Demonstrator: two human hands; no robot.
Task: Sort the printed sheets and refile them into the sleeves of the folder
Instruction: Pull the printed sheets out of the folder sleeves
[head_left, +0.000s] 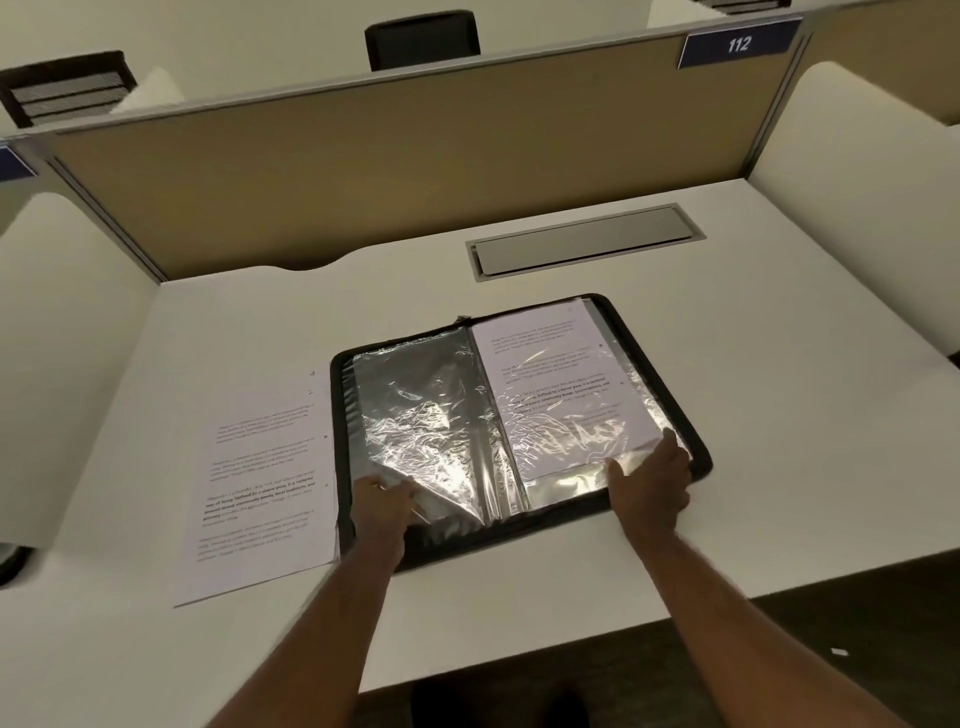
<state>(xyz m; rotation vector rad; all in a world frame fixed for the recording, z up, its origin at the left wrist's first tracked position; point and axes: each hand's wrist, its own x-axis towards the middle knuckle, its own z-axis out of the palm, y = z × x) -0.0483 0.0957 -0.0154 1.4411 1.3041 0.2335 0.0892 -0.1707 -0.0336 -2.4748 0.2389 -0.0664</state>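
A black zip folder (698, 441) lies open on the white desk, its clear plastic sleeves shining. The left sleeve (415, 405) holds no sheet. A printed sheet (561, 384) sits in the right sleeve, its near edge sticking out. My right hand (649, 483) grips that near edge of the sheet and sleeve, thumb on top. My left hand (382, 512) rests on the near corner of the left sleeve, fingers on the plastic. Left of the folder a stack of printed sheets (260, 483) lies flat on the desk.
A grey cable hatch (587, 241) is set in the desk (779, 415) behind the folder. A tan partition (389, 171) with a "112" plate closes the back, white side panels stand left and right. Black chairs show beyond the partition.
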